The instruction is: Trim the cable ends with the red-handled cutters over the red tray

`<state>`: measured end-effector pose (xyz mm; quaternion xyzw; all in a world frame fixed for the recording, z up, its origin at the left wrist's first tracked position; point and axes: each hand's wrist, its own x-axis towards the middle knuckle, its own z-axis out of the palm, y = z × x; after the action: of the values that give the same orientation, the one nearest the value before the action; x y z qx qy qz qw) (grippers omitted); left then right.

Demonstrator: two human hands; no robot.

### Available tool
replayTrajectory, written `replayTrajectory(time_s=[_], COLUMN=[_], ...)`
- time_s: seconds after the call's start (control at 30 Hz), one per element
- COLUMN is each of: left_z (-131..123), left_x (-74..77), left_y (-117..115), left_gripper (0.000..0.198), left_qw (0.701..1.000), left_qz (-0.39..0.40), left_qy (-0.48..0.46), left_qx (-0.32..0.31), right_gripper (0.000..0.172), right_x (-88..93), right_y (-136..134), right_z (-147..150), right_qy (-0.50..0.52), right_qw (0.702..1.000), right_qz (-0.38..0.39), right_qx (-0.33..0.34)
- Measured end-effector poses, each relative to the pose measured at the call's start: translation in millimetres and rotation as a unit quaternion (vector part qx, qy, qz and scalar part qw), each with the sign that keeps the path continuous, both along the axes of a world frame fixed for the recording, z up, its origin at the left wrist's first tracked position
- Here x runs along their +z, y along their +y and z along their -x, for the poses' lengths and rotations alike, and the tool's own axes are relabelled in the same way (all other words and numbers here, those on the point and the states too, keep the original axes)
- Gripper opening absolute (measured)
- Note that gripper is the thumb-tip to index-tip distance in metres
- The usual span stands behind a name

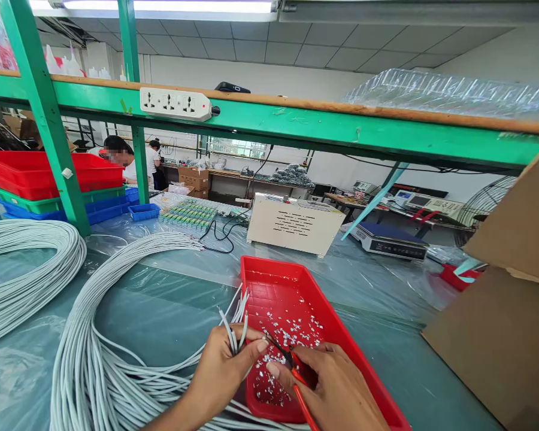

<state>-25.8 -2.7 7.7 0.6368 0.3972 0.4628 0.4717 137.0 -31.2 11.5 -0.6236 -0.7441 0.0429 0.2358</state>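
My left hand [227, 362] is closed around several white cables [232, 335], their cut ends sticking up past the fingers. In my right hand [332, 377] are red-handled cutting pliers [302, 386], whose dark jaws point at the left fingertips. Whether the jaws grip a cable end there is too small to tell. Both hands are over a red tray [354, 335] with small white scraps [291, 329] scattered in it. A large loose bundle of white cables [78, 347] curves across the table to the left of the tray.
Another cable coil [67, 257] lies far left. Behind the tray stand a beige machine [296, 224] and a scale [386, 239]. Stacked trays [54, 173] are at the left, near a green shelf post [49, 120]. Cardboard [485, 335] rises at right. Two people work farther back.
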Motion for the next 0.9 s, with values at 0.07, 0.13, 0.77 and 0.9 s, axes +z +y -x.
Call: replayTrajectory(time_s=[0.07,0.13,0.77,0.9], left_z=[0,0,-5,-4], left_x=[-0.2,0.2,-3.4,-1.7], left_y=[1,1,-5,-5], left_gripper=[0.030,0.036,0.038,0.042], left_qw=[0.998,0.994,0.993,0.992], left_qz=[0.053,0.087,0.055,0.072], left_qy=[-0.023,-0.031,-0.014,-0.007], left_qx=[-0.027,-0.058,-0.102,-0.108], right_gripper=[0.036,0.029,0.014,0.014], right_x=[0.3,-0.9,-1.7,-1.9], right_y=[4,8,12,11], right_z=[-2,-2,6,8], right_qy=[0.082,0.189,0.379,0.367], right_qw=[0.996,0.979,0.918,0.924], right_qz=[0.012,0.023,0.018,0.013], right_qx=[0.028,0.075,0.117,0.111])
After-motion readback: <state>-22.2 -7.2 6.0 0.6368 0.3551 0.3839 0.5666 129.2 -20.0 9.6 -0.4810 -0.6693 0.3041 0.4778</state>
